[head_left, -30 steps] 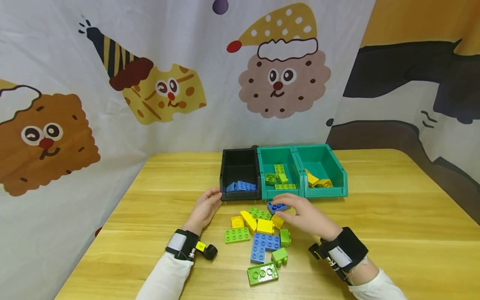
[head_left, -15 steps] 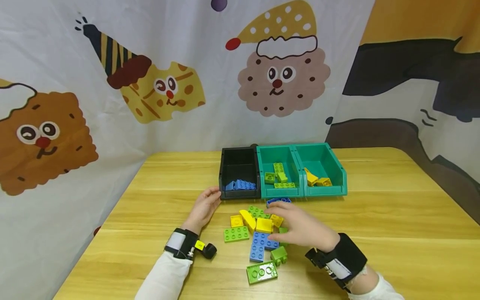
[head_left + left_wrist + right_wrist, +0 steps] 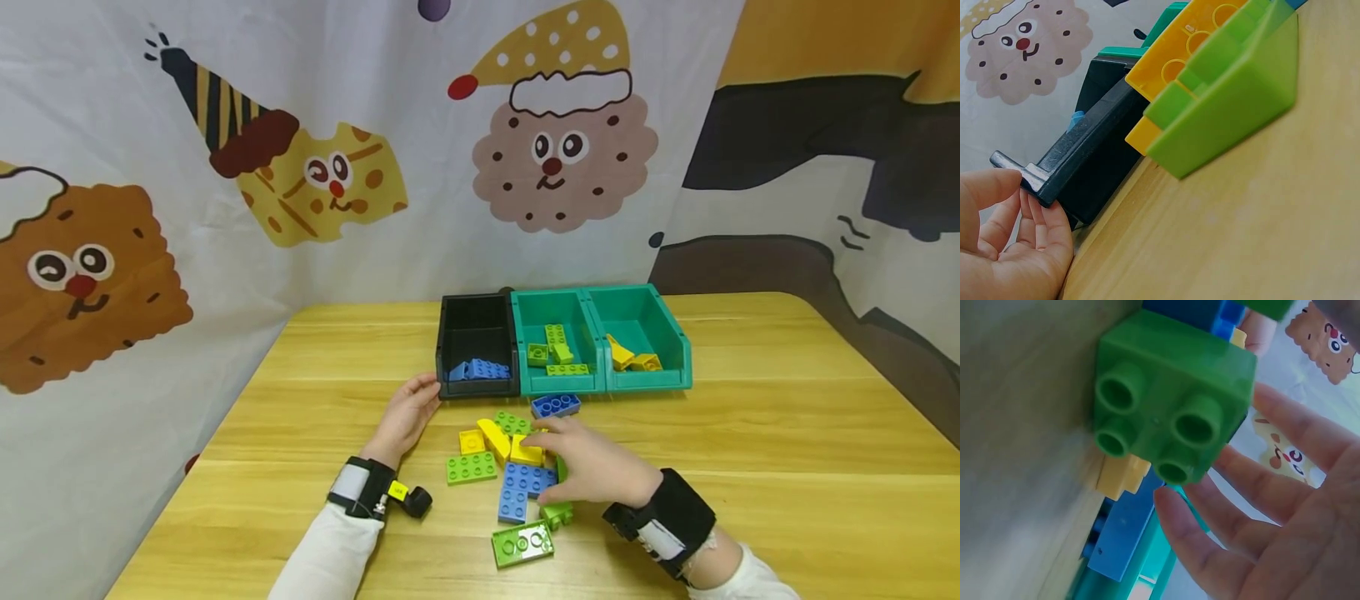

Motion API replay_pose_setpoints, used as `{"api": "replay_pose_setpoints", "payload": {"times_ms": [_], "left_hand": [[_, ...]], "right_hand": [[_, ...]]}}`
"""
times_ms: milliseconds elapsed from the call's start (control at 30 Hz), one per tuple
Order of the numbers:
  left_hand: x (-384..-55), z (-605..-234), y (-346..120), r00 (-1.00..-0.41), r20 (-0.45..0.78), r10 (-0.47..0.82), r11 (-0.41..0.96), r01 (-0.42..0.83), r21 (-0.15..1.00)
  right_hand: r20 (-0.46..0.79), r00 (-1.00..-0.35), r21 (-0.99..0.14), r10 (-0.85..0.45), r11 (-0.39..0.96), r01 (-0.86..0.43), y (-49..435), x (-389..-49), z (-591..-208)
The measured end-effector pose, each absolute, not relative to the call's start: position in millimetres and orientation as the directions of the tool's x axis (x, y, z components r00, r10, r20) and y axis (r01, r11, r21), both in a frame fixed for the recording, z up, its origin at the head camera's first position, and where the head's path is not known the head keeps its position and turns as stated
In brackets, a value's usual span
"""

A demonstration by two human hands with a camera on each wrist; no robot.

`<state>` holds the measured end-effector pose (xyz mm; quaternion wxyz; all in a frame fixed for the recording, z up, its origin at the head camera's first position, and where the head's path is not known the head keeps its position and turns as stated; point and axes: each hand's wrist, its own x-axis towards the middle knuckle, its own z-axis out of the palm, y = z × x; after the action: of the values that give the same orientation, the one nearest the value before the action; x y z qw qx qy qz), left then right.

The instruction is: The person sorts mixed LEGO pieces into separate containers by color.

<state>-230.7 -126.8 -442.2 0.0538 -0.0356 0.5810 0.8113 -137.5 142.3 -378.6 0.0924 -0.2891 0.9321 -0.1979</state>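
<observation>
My left hand (image 3: 405, 421) holds the front left corner of the black bin (image 3: 1110, 150), thumb on its rim and fingers beneath, as the left wrist view shows. Above the loose toy building bricks hovers my right hand (image 3: 600, 462), its fingers spread and slightly bent, with nothing between them. Below it lie a yellow brick (image 3: 527, 451) and a blue brick (image 3: 529, 478). In the right wrist view a green brick (image 3: 1172, 381) is close to the fingertips; whether they touch it I cannot tell. The hand partly covers two green bricks in the head view.
Two teal bins adjoin the black one: the middle bin (image 3: 562, 385) holds green bricks, the right bin (image 3: 648, 381) yellow ones. Blue bricks (image 3: 480, 369) lie in the black bin. A dark blue brick (image 3: 556, 406) lies before the bins; a green one (image 3: 522, 544) lies nearest me.
My right hand has moved from above the dark blue brick, toward me and slightly left, over the pile. My left hand has stayed at the black bin.
</observation>
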Motion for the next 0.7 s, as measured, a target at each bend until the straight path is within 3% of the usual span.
{"api": "replay_pose_setpoints", "payload": {"times_ms": [300, 700], "left_hand": [[-229, -441, -126, -0.992, -0.120, 0.045, -0.327, -0.128, 0.936], [-229, -441, -128, -0.992, -0.116, 0.057, -0.336, -0.128, 0.933]], "right_hand": [[-0.093, -0.792, -0.427, -0.603, 0.743, -0.515, 140, -137, -380], [-0.020, -0.801, -0.428, -0.599, 0.729, -0.534, 144, -149, -390]]}}
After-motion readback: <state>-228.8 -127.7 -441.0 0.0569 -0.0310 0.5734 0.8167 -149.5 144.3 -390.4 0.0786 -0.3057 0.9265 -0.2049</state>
